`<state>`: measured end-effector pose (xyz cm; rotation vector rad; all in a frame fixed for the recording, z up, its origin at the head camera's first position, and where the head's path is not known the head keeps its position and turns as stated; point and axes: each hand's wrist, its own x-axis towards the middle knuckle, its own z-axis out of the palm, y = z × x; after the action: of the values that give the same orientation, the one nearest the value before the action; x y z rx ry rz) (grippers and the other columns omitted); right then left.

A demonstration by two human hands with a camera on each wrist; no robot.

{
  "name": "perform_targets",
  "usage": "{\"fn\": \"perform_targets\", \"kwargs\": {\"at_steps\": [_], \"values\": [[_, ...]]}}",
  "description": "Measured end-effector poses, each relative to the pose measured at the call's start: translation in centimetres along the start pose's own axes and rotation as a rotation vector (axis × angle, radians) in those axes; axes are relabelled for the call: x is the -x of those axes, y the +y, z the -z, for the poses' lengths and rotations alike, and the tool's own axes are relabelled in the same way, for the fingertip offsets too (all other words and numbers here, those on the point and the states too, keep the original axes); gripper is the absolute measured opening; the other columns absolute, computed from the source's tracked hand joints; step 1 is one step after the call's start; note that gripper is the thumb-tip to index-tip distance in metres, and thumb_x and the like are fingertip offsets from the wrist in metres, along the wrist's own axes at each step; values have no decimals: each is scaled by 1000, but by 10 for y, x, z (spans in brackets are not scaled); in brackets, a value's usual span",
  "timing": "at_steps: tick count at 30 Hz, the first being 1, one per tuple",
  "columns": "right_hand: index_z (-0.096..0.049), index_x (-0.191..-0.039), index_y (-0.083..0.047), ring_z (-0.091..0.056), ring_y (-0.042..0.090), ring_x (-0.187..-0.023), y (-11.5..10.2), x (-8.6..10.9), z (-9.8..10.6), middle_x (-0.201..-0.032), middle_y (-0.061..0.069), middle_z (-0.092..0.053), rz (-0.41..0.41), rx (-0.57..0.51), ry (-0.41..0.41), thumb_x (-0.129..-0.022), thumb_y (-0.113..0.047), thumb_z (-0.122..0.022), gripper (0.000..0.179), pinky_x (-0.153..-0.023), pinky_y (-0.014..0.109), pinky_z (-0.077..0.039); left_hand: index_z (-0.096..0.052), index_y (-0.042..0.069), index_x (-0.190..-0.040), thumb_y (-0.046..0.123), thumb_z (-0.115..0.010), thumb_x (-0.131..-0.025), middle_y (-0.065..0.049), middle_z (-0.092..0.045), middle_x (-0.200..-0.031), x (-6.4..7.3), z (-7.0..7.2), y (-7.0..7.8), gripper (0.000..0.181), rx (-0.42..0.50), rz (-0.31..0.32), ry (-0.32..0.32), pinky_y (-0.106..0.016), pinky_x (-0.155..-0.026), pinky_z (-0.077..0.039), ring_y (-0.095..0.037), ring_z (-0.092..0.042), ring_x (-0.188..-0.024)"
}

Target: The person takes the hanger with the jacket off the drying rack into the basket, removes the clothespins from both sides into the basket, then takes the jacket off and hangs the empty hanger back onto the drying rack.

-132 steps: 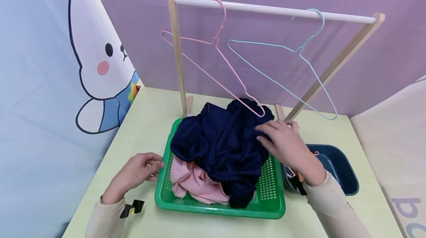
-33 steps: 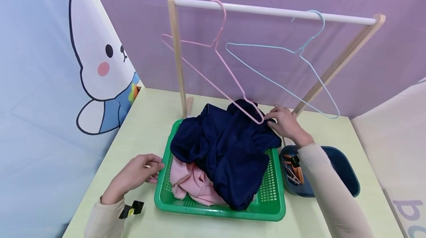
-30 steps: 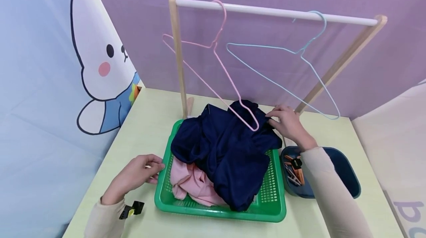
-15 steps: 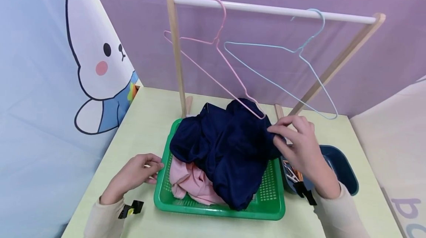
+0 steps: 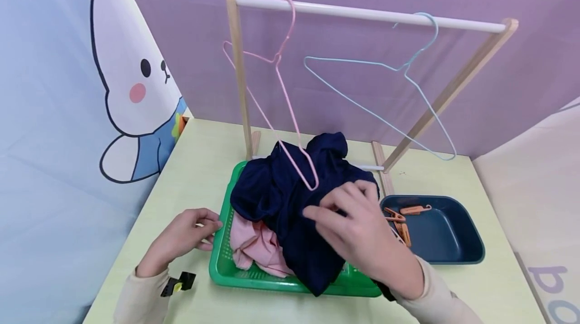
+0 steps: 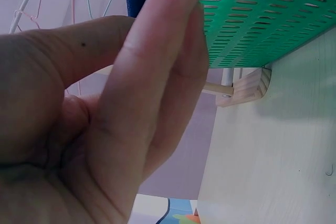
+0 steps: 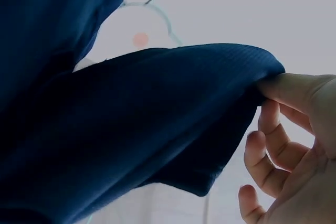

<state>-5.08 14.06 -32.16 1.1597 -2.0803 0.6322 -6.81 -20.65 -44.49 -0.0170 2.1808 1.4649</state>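
A dark blue garment (image 5: 267, 183) lies heaped in a green plastic basket (image 5: 226, 277), above a pink cloth (image 5: 256, 246). My right hand (image 5: 358, 228) is over the basket's right half in the head view. In the right wrist view, its thumb and index finger pinch an edge of the dark blue garment (image 7: 157, 103) and stretch a fold up. My left hand (image 5: 186, 233) holds the basket's left rim between thumb and fingers; the left wrist view has those fingers (image 6: 142, 77) against the perforated basket wall (image 6: 247, 19). The garment's exact kind cannot be told from the heap.
Behind the basket stands a wooden rack with a white rod (image 5: 344, 10). A pink hanger (image 5: 290, 102) and a light blue hanger (image 5: 362, 107) hang from it, the pink one's lower corner in front of the garment. A navy tub (image 5: 444, 233) holds several orange clips (image 5: 403, 233).
My right hand has come from the basket's back right corner toward its front middle, drawing the garment's edge along. The pink hanger has swung left. My left hand has stayed put.
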Motion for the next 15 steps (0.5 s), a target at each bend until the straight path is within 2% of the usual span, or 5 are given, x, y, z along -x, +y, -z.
{"fn": "perform_targets", "kwargs": {"at_steps": [4, 7, 9, 13, 15], "values": [[-76, -96, -17, -54, 17, -74, -13, -7, -3, -85, -3, -58, 47, 26, 32, -100, -10, -51, 26, -72, 47, -35, -62, -9, -117, 8, -60, -100, -12, -65, -89, 0, 0, 0, 25, 1, 1, 0, -36, -64, -61, -24, -66, -77], [-76, -97, -18, -54, 18, -75, -16, -7, -2, -85, -4, -58, 47, 38, 12, -100, -11, -50, 27, -72, 47, -35, -62, -9, -117, 8, -60, -100, -12, -65, -88, 0, 0, 0, 24, 2, 3, 3, -36, -63, -61, -24, -66, -77], [-75, -98, -19, -53, 19, -76, -16, -4, -2, -86, -4, -57, 28, 54, -53, -102, -12, -49, 27, -73, 47, -35, -61, -9, -117, 7, -60, -100, -12, -65, -89, 0, 0, 0, 24, 3, 2, 2, -36, -63, -61, -24, -66, -77], [-74, -106, -21, -54, 19, -81, -13, 10, -2, -89, -5, -60, -32, 102, -251, -103, -20, -54, 21, -77, 50, -37, -61, -10, -118, 8, -60, -100, -12, -65, -89, 0, 0, 0, 26, 6, 0, -5, -36, -64, -61, -24, -66, -77], [-74, -109, -21, -55, 20, -84, -9, 18, 0, -91, -6, -63, -60, 120, -317, -104, -26, -54, 21, -80, 51, -38, -60, -11, -119, 9, -60, -100, -12, -65, -90, 0, 0, 0, 27, 6, -2, -12, -36, -64, -61, -24, -66, -77]]}}
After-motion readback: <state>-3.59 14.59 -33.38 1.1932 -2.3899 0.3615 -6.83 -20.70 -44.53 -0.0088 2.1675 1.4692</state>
